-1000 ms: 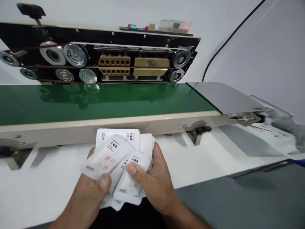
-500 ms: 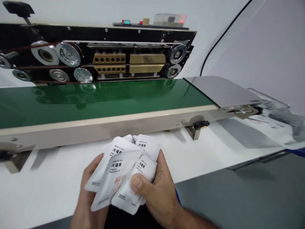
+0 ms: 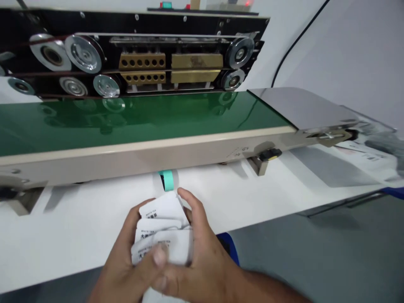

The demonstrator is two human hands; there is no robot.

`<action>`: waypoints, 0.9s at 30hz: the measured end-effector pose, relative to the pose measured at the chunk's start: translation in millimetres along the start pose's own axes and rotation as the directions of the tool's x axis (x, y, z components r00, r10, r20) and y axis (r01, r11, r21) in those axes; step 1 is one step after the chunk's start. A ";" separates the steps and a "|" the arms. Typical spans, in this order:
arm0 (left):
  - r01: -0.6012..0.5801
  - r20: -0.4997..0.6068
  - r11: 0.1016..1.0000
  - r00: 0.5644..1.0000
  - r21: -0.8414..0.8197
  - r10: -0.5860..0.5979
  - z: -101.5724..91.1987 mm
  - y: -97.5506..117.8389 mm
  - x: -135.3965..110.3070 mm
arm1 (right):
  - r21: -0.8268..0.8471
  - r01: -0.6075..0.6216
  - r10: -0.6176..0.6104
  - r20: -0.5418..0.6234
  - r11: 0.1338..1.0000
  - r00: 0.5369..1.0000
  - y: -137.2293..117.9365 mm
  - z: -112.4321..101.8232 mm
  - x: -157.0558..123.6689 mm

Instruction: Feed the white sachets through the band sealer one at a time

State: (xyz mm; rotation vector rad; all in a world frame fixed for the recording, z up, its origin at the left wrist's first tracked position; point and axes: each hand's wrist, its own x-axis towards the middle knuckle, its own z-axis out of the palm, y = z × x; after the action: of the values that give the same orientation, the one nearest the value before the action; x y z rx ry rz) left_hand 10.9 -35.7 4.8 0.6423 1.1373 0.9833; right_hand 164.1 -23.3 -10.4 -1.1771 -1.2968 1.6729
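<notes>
The left hand and right hand together grasp a stack of white packets, which sits between them, slightly fanned, its upper edges showing toward the conveyor. Just beyond, a teal band rests on the table. Farther back run the green belt and the wheeled machine.

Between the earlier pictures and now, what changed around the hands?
The white packets, fanned out before, are now drawn inward into a narrower, stepped stack. A teal band has come into view beyond them. The left hand and right hand both keep hold. The green belt looks unchanged.
</notes>
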 end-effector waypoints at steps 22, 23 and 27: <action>0.157 0.387 0.827 0.919 -0.540 0.079 -8.8 -14.9 18.1 | -0.698 0.345 -0.676 -0.268 0.628 0.687 -20.9 -8.1 28.7; 0.144 0.379 0.824 0.921 -0.549 0.092 -8.2 -14.6 18.7 | -0.683 0.368 -0.684 -0.265 0.630 0.680 -17.5 -6.0 24.7; 0.151 0.322 0.807 0.945 -0.571 0.051 -6.3 -14.2 20.3 | -0.644 0.433 -0.618 -0.081 0.631 0.782 -7.9 -1.4 9.9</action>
State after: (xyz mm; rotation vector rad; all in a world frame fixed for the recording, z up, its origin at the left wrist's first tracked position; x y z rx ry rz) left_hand 11.4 -24.4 -18.1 0.2443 0.5005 1.0691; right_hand 162.2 -11.9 -5.2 -1.1523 -1.8159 0.6167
